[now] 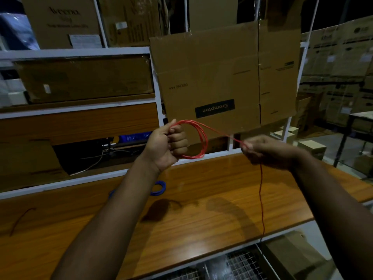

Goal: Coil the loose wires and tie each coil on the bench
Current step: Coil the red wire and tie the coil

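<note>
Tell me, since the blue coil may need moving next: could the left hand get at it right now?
Probably not yet: the left hand grips the red wire coil, and the blue coil lies on the bench partly hidden under that forearm.

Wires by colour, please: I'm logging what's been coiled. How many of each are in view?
Red wire, part coiled in the left hand, fed by the right hand: 1
Blue wire coil on the bench: 1
Dark wire piece: 1
Total: 3
</note>
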`<state>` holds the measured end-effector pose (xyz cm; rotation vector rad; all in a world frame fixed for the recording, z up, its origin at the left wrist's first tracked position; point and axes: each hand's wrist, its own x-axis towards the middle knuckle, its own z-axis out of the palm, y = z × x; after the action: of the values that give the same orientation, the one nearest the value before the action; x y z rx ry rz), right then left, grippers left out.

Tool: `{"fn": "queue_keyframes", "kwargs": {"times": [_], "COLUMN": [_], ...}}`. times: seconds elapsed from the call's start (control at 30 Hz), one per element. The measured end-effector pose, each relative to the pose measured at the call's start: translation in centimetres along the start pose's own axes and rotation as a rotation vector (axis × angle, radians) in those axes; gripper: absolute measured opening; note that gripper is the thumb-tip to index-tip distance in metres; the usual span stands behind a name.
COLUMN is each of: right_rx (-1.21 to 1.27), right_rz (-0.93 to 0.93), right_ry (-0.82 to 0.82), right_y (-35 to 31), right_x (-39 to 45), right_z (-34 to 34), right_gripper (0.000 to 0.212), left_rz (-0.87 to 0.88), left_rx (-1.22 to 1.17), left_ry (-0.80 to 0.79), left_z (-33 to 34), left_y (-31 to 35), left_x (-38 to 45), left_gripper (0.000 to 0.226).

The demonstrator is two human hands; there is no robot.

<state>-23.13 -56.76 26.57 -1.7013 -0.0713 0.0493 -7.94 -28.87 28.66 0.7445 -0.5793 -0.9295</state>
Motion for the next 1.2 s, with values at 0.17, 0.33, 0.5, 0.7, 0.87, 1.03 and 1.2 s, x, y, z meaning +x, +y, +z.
{"fn": "queue_keyframes", "kwargs": {"times": [0.17, 0.33, 0.5, 0.7, 0.87, 1.03, 1.2], "right_rx": [0.372, 0.050, -0.935, -1.184, -1.242, -1.146, -1.161], "right_rz": [0.102, 0.152, 0.093, -0.164, -0.402, -0.566, -0.330], "right_ry": [0.119, 0.579, 0.512, 0.263, 0.405, 0.777, 0.853], "right_y": [9.0, 10.6, 7.2, -3.3, -8.1, -7.5, -7.4], "right_x": [-1.3, 0.2, 0.5, -1.7, -0.5, 2.0, 3.7], "right_z": [1.0, 9.6, 16.8, 18.6, 15.5, 12.0, 9.3], "right_gripper": [0.063, 0.019, 0.008, 0.043, 0.037, 0.013, 0.030], "left_rz": [0.067, 0.120, 0.143, 0.094, 0.100, 0.045, -0.062], "left_rx": [-0.002, 0.071, 0.151, 0.285, 0.516, 0.418, 0.282], "left_ry": [0.013, 0.068, 0.132, 0.106, 0.077, 0.004, -0.025], "left_z": [-0.2, 0.3, 0.1, -0.2, 1.0, 2.5, 1.8], "left_y": [0.5, -0.3, -1.5, -2.8, -3.3, -3.2, -2.6], "left_x": [0.3, 1.9, 3.3, 3.4, 2.6, 2.0, 2.2], "left_gripper": [0.049, 0.046, 0.046, 0.043, 0.047, 0.036, 0.042]}}
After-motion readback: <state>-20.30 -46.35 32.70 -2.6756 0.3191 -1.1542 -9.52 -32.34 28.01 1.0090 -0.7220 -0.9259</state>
